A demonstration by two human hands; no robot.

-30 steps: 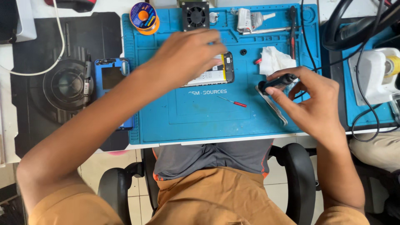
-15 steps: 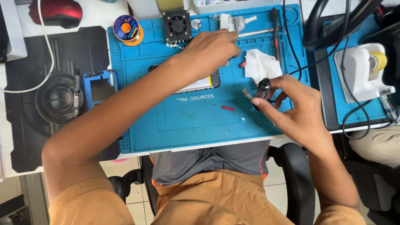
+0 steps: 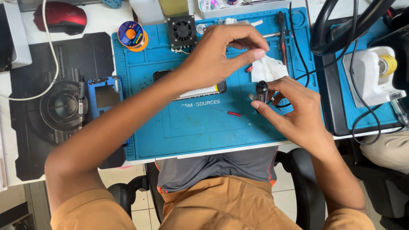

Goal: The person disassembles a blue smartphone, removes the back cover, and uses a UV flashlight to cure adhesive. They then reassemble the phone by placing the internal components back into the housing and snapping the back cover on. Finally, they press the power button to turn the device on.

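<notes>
My left hand (image 3: 221,57) reaches across the blue work mat (image 3: 191,132). Its thumb and forefinger are slightly apart, tips at the top edge of a crumpled white tissue (image 3: 268,70). Under that wrist lies a dark phone (image 3: 200,90), partly hidden. My right hand (image 3: 298,113) holds a small black bottle (image 3: 261,90) upright on the mat just below the tissue, and a thin metal tool sticks out beside it. A small red-handled screwdriver (image 3: 230,113) lies on the mat between the hands.
At the mat's far edge are a solder spool (image 3: 131,35), a small black fan (image 3: 183,30) and hand tools. A blue phone frame (image 3: 104,96) and a red mouse (image 3: 59,17) lie left. A white tape dispenser (image 3: 372,72) and black cables are right.
My left hand has moved right from over the phone to the tissue. My right hand has kept the black bottle and set it upright nearer the tissue.
</notes>
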